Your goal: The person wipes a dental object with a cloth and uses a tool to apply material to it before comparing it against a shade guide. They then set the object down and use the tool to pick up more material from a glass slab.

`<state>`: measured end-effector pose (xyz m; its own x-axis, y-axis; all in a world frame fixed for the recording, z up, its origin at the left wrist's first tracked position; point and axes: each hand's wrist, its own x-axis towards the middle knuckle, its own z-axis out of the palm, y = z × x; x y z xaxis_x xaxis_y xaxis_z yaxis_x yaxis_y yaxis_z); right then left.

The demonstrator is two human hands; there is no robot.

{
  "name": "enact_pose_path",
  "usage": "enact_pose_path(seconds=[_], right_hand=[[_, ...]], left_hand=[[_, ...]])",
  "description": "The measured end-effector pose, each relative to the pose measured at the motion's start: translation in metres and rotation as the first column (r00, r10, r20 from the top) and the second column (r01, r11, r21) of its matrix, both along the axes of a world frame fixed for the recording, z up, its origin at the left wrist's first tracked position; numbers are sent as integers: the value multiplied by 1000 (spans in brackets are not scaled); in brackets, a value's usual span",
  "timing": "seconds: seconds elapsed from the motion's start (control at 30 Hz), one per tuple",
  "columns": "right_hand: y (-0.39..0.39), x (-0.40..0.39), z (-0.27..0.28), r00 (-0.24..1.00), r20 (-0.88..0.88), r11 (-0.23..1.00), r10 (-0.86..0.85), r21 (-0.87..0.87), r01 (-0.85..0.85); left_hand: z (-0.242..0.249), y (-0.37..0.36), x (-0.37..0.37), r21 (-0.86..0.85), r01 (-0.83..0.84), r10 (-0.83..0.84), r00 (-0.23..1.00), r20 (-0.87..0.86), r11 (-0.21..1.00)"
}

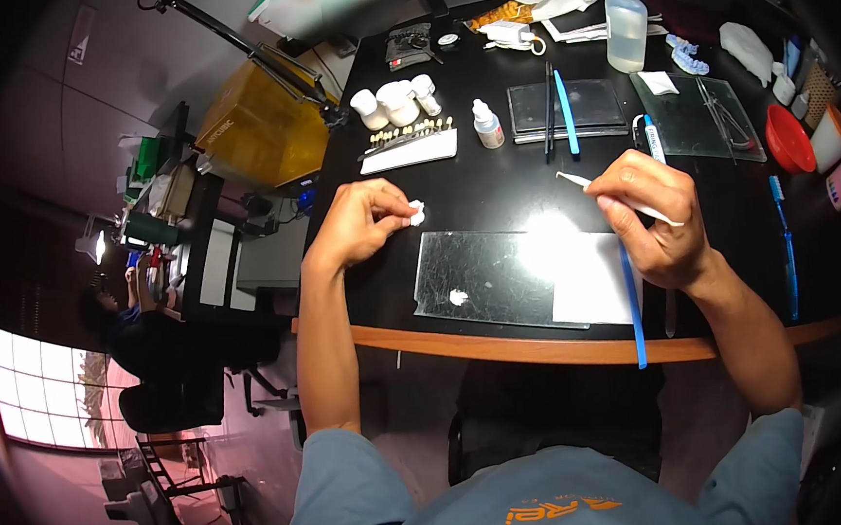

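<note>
My left hand (357, 223) pinches a small crumpled white piece (417, 213), perhaps tissue or cotton, just above the black tabletop. In my right hand (653, 209) is a slim white pointed tool (574, 181), held like a pen with its tip toward the left; its exact kind I cannot make out. Between and below the hands lies a scratched glass slab (494, 269) bearing a small white blob (458, 298). A white paper sheet (588, 285) covers the slab's right part. Across its right edge runs a blue strip-like handle (634, 311), reaching past the table edge.
Behind my hands stand a tooth shade guide (409, 153), white jars (397, 103), a dropper bottle (488, 125) and a dark flat case (568, 108). Rightward are a clear squeeze bottle (627, 33), a glass plate with metal tools (708, 116), a red bowl (788, 138) and a blue toothbrush (783, 237). A person (131, 312) sits far left.
</note>
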<state>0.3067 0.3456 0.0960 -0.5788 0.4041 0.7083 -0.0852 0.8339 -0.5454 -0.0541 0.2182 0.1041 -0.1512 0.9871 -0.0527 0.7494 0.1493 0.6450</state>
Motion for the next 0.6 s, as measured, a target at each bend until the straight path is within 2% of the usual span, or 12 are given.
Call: enact_pose_path(seconds=[0.07,0.13,0.2,0.27,0.33,0.4,0.43,0.53,0.57,0.6], right_hand=[[0,1,0,1000,-10,1000,-6,10,6],[0,-1,-3,999,-38,1000,-9,-8,9],[1,-1,-5,998,-55,1000,-10,-5,10],[0,-1,-4,999,-45,1000,-7,1,7],[0,0,-3,999,-46,1000,-4,-4,4],[0,0,-5,998,-61,1000,-7,-24,5],[0,-1,-5,997,-71,1000,-6,-13,5],[4,0,-9,997,-70,1000,-13,-3,12],[7,0,-12,997,-73,1000,-4,13,5],[7,1,-10,999,-47,1000,-13,11,14]], left_hand=[[-2,-27,-3,18,6,-6,1000,-1,1000],[-5,-60,-9,66,89,-85,994,-61,994],[6,-96,-13,-43,57,-59,997,-58,997],[19,-133,-33,-220,-89,70,993,-94,971],[30,-157,-50,-288,-333,257,927,-272,898],[43,-164,-53,-183,-414,290,832,-472,892],[49,-160,-49,-92,-418,335,824,-457,904],[54,-125,-15,198,-246,289,929,-231,949],[54,-104,0,285,-96,166,959,-230,954],[56,-83,22,307,-25,93,974,-208,951]])
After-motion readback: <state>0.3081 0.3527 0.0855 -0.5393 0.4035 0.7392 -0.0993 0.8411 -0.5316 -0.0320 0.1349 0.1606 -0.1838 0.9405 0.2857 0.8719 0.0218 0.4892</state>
